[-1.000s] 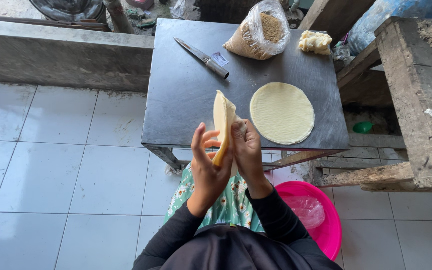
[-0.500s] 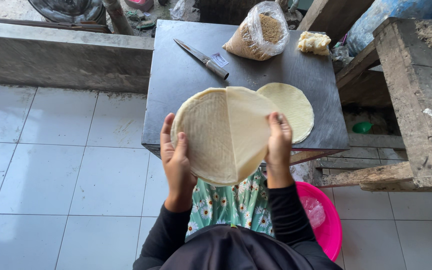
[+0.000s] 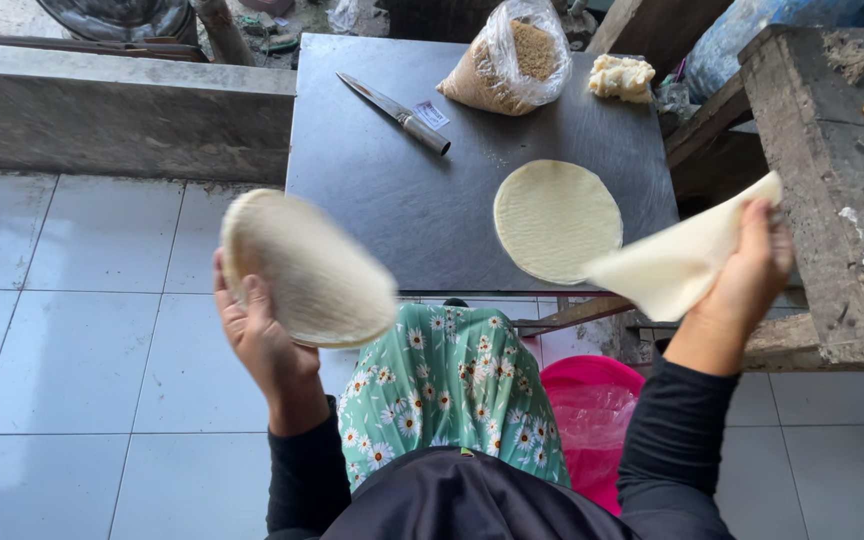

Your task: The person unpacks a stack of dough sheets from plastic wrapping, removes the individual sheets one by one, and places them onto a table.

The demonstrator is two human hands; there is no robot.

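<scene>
My left hand (image 3: 257,335) holds up a round, pale flat dough sheet (image 3: 307,268) over the floor tiles, left of the dark tabletop (image 3: 402,200). Out to the right, my right hand (image 3: 747,275) grips a second thin dough sheet (image 3: 677,260), which droops and folds near the wooden bench. A third round dough sheet (image 3: 557,220) lies flat on the tabletop between my hands.
On the tabletop lie a knife (image 3: 397,113), a plastic bag of brown crumbs (image 3: 512,65) and a lump of dough (image 3: 620,76). A pink basin (image 3: 592,420) with a plastic bag sits below. A rough wooden bench (image 3: 822,180) stands right, a concrete ledge (image 3: 122,110) left.
The stack held at my chest has been pulled apart into two sheets. My left hand swung one out left and my right hand carried the other far right.
</scene>
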